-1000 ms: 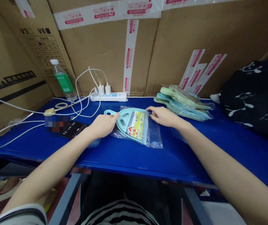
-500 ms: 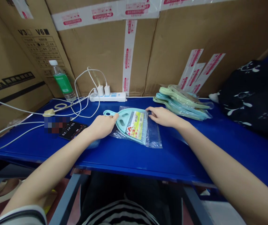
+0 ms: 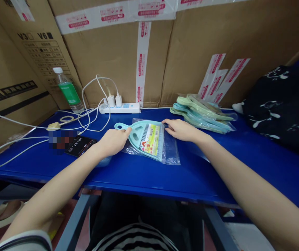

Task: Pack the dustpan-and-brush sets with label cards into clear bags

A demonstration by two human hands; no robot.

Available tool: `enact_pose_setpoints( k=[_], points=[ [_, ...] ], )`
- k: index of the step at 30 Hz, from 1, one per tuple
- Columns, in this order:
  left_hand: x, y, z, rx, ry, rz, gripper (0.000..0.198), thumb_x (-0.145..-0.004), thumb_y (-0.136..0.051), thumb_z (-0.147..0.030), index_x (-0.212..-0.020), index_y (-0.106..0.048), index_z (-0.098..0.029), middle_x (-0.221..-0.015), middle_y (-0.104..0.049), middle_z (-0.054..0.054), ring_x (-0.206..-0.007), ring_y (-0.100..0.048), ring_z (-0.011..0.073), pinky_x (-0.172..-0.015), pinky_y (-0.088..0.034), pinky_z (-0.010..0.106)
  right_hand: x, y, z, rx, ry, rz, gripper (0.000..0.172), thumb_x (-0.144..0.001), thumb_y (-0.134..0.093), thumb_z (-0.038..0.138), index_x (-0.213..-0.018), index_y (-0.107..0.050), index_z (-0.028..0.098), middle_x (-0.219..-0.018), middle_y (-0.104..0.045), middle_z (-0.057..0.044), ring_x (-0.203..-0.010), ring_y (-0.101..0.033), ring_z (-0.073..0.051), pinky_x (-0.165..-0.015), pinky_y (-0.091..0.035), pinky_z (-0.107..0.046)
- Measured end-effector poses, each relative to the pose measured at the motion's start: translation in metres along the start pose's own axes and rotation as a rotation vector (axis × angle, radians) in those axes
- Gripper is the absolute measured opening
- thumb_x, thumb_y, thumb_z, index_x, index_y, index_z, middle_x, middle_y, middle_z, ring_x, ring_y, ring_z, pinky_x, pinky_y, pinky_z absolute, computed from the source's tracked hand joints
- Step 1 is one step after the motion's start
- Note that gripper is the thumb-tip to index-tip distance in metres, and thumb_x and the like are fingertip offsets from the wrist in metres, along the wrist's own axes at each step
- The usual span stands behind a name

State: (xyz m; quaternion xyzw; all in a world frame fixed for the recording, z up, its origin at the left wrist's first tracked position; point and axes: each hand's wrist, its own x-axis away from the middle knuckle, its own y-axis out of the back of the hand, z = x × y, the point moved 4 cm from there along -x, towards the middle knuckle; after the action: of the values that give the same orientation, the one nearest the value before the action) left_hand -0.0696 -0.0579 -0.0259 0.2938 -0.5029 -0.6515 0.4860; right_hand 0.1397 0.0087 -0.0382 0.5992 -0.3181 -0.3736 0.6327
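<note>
A light blue dustpan and brush set [image 3: 139, 134] lies on the blue table, with a yellow label [image 3: 152, 139] on it and a clear plastic bag [image 3: 171, 151] around it. Its handle points left. My left hand [image 3: 114, 141] is closed at the base of the handle, fingers pressed on the bagged set. At the bag's upper right edge, my right hand [image 3: 179, 129] has its thumb and index finger pinched on the plastic.
Behind my right hand lies a stack of bagged green and blue dustpans [image 3: 204, 113]. A power strip [image 3: 120, 108], cables, a bottle [image 3: 69, 91] and a phone [image 3: 80, 145] are at the left. A black patterned bag [image 3: 282, 108] sits at the right.
</note>
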Motion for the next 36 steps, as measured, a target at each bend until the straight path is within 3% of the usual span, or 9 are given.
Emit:
enact_pose_setpoints(
  k=[10,19,36],
  points=[
    [0.0011,0.0023,-0.0012,-0.013,0.003,-0.001,0.042,-0.088,-0.028,-0.010,-0.128,-0.043,-0.011,-0.097,-0.070,0.014,-0.084,-0.068,0.0237,-0.070,-0.049,0.033,0.0011,0.0004,0.0009,0.014,-0.017,0.026,0.041,-0.088,-0.041,0.015,-0.127,-0.053,0.012,-0.087,-0.072,-0.010,-0.084,-0.067,-0.023,-0.073,-0.047,-0.031],
    [0.0022,0.0019,-0.0020,-0.031,0.000,0.018,0.044,-0.088,-0.029,-0.008,-0.130,-0.042,-0.010,-0.104,-0.069,0.015,-0.085,-0.068,0.0238,-0.070,-0.049,0.033,0.0013,-0.0020,0.0020,0.068,-0.033,0.036,0.037,-0.090,-0.041,0.019,-0.125,-0.053,0.013,-0.118,-0.066,-0.015,-0.106,-0.064,-0.028,-0.083,-0.049,-0.036],
    [0.0039,0.0048,-0.0043,-0.069,0.009,0.038,0.043,-0.089,-0.028,-0.008,-0.130,-0.041,-0.011,-0.094,-0.071,0.014,-0.084,-0.069,0.0242,-0.071,-0.050,0.033,0.0045,0.0029,0.0097,0.068,-0.080,0.098,0.039,-0.093,-0.039,0.017,-0.130,-0.049,0.010,-0.126,-0.061,-0.018,-0.114,-0.059,-0.031,-0.090,-0.047,-0.039]
  ],
)
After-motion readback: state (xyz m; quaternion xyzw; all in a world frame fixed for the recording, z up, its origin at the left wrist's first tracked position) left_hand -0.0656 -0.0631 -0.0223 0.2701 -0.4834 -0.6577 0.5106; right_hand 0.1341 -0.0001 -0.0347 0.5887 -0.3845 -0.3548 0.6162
